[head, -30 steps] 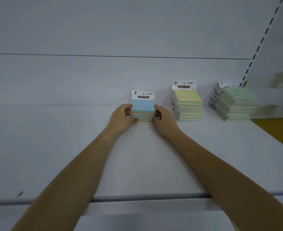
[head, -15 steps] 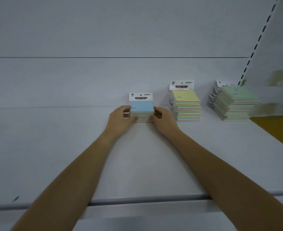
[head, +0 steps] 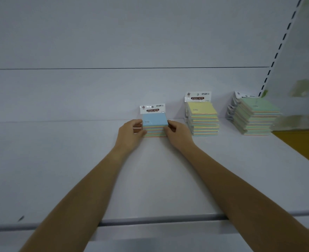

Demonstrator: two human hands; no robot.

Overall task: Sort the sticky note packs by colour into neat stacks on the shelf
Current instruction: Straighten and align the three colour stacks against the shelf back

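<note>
A short stack of blue-topped sticky note packs (head: 154, 120) stands on the white shelf (head: 59, 170), near the back wall. My left hand (head: 131, 134) presses its left side and my right hand (head: 178, 134) presses its right side, fingers curled on the edges. To the right stands a taller yellow-topped stack (head: 202, 118). Further right a green-topped stack (head: 255, 118) sits slightly fanned out and turned at an angle.
The shelf's grey front lip (head: 150, 220) runs across the foreground under my forearms. A slotted upright (head: 281, 46) rises at the back right. A dark yellow surface (head: 302, 144) lies past the shelf's right end.
Both hands stay on the sides of the blue stack, squeezing it a little squarer. The stack sits in the same place; only the camera has shifted slightly.
</note>
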